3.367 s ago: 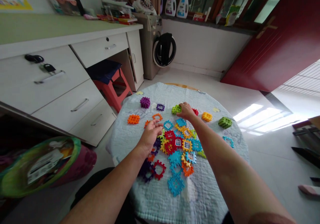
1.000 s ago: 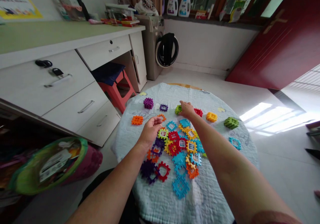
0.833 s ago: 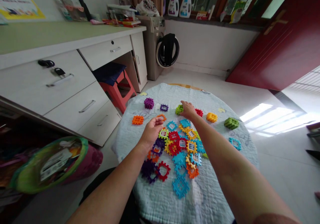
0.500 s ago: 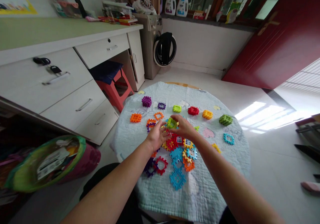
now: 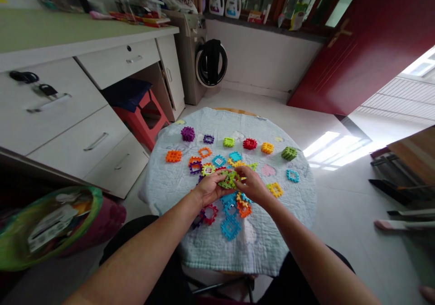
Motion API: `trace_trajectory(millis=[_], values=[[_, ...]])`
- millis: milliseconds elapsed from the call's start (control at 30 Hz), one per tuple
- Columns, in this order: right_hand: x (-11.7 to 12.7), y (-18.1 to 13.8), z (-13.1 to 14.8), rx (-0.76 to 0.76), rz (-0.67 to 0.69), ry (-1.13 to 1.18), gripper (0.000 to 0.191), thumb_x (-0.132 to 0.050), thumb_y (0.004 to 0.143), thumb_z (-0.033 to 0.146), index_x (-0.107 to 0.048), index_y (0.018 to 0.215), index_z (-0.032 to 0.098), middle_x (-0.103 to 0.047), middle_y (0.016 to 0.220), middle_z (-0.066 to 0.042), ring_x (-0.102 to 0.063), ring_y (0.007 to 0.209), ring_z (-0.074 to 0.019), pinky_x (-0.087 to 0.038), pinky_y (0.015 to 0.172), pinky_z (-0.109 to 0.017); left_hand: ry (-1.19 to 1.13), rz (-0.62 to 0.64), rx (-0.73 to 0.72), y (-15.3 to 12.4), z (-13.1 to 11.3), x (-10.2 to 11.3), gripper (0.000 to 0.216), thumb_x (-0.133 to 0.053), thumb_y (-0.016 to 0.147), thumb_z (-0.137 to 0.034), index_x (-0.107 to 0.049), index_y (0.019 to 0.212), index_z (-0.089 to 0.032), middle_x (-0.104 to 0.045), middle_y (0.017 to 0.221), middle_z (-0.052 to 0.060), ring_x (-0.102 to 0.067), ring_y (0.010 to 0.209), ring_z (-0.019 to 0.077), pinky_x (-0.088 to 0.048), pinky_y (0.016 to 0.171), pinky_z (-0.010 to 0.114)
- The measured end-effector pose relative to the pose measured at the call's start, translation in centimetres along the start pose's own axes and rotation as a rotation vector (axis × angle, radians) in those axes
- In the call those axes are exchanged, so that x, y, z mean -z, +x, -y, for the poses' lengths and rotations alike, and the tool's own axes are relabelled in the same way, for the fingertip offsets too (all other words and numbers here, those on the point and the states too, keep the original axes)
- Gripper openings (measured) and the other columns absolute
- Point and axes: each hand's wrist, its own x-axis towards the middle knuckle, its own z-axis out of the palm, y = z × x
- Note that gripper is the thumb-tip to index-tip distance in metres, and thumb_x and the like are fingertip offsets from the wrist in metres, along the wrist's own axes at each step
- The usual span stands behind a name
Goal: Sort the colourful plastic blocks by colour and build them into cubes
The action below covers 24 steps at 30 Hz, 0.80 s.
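Note:
Over the middle of the round table, my left hand (image 5: 210,189) and my right hand (image 5: 252,185) are closed on green interlocking plastic blocks (image 5: 228,179), one from each side. How many pieces they hold, I cannot tell. Beneath and around them lies a loose heap of square notched blocks: a blue block (image 5: 230,228), an orange block (image 5: 244,210), a red frame block (image 5: 210,214) and a yellow-green block with a white window grid (image 5: 208,169). Part of this heap is hidden by my hands. A yellow block (image 5: 275,189) rests right of my right hand.
Along the far side stand a purple stack (image 5: 188,133), a red stack (image 5: 250,143), a yellow stack (image 5: 267,147) and a dark green stack (image 5: 289,153). A pale cloth (image 5: 272,232) covers the table. To the left are a lined bin (image 5: 97,214) and a red stool (image 5: 144,123).
My hands have come closer together and lower. My left hand was open with fingers apart; now it grips the green blocks too. The view has shifted slightly to the right.

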Motion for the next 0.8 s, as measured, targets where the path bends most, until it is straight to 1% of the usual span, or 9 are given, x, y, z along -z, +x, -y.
trace_trajectory(millis=[133, 300, 400, 467, 533, 600, 700, 767, 800], values=[[-0.2, -0.8, -1.2, -0.086, 0.018, 0.010, 0.026, -0.057, 0.072, 0.013, -0.061, 0.097, 0.019, -0.062, 0.082, -0.001, -0.057, 0.072, -0.0126, -0.045, 0.066, -0.025, 0.086, 0.031, 0.026, -0.1, 0.4, 0.1, 0.027, -0.059, 0.078, -0.010, -0.057, 0.104, -0.017, -0.066, 0.096, 0.009, -0.067, 0.079, 0.0193, -0.057, 0.068, 0.036], [-0.2, -1.5, -3.3, -0.180, -0.056, 0.033, 0.026, -0.050, 0.076, 0.018, -0.063, 0.099, 0.020, -0.061, 0.071, 0.002, -0.056, 0.063, -0.0129, -0.044, 0.060, -0.025, 0.324, 0.002, 0.010, -0.3, 1.1, -0.2, 0.024, -0.067, 0.073, -0.016, -0.058, 0.096, -0.018, -0.065, 0.086, 0.005, -0.064, 0.073, 0.0171, -0.055, 0.062, 0.031], [0.4, -1.5, -4.2, -0.162, -0.088, -0.043, 0.027, -0.049, 0.077, 0.018, -0.064, 0.099, 0.020, -0.064, 0.075, -0.001, -0.059, 0.068, -0.0149, -0.045, 0.064, -0.027, 0.568, -0.009, -0.100, -0.5, 1.6, -0.4, 0.017, -0.067, 0.070, -0.018, -0.061, 0.086, -0.019, -0.063, 0.080, 0.003, -0.060, 0.068, 0.0151, -0.051, 0.056, 0.025], [0.8, -1.3, -4.4, -0.163, -0.100, -0.083, 0.028, -0.048, 0.077, 0.018, -0.064, 0.100, 0.019, -0.066, 0.078, -0.002, -0.060, 0.071, -0.0160, -0.046, 0.068, -0.028, 0.746, 0.019, -0.195, -0.6, 1.9, -0.5, 0.013, -0.066, 0.070, -0.019, -0.064, 0.082, -0.019, -0.061, 0.074, 0.001, -0.055, 0.063, 0.0132, -0.046, 0.052, 0.022], [1.1, -1.0, -4.5, -0.177, -0.105, -0.104, 0.030, -0.048, 0.078, 0.017, -0.063, 0.103, 0.019, -0.067, 0.080, -0.003, -0.061, 0.074, -0.0167, -0.047, 0.072, -0.030, 0.888, 0.054, -0.279, -0.8, 2.1, -0.6, 0.014, -0.065, 0.069, -0.020, -0.066, 0.083, -0.020, -0.059, 0.069, 0.000, -0.051, 0.059, 0.0127, -0.043, 0.052, 0.021], [1.3, -0.7, -4.6, -0.183, -0.115, -0.117, 0.034, -0.048, 0.077, 0.014, -0.061, 0.108, 0.019, -0.068, 0.087, -0.005, -0.062, 0.078, -0.0173, -0.047, 0.076, -0.031, 0.947, 0.060, -0.353, -0.8, 1.8, -0.6, 0.018, -0.065, 0.068, -0.019, -0.068, 0.086, -0.020, -0.060, 0.070, 0.000, -0.052, 0.062, 0.0141, -0.044, 0.057, 0.023], [1.4, -0.2, -5.0, -0.164, -0.126, -0.139, 0.041, -0.046, 0.076, 0.008, -0.056, 0.115, 0.017, -0.066, 0.104, -0.009, -0.062, 0.088, -0.0177, -0.047, 0.083, -0.033, 0.961, -0.024, -0.473, -0.5, 0.2, 0.0, 0.024, -0.064, 0.068, -0.019, -0.068, 0.092, -0.021, -0.065, 0.083, 0.002, -0.057, 0.075, 0.0175, -0.046, 0.071, 0.026], [1.4, 0.0, -5.4, -0.163, -0.115, -0.162, 0.043, -0.045, 0.075, 0.006, -0.056, 0.115, 0.017, -0.065, 0.109, -0.010, -0.061, 0.091, -0.0181, -0.047, 0.086, -0.034, 1.017, -0.166, -0.566, -0.1, -1.6, 0.8, 0.027, -0.063, 0.068, -0.017, -0.067, 0.095, -0.021, -0.066, 0.089, 0.002, -0.058, 0.082, 0.0185, -0.045, 0.078, 0.029], [1.5, 0.0, -5.6, -0.170, -0.107, -0.175, 0.043, -0.045, 0.074, 0.005, -0.056, 0.115, 0.016, -0.064, 0.108, -0.010, -0.061, 0.092, -0.0183, -0.046, 0.086, -0.034, 1.035, -0.249, -0.588, 0.0, -2.6, 1.4, 0.029, -0.062, 0.068, -0.017, -0.066, 0.096, -0.021, -0.065, 0.088, 0.002, -0.058, 0.081, 0.0184, -0.045, 0.079, 0.029]])
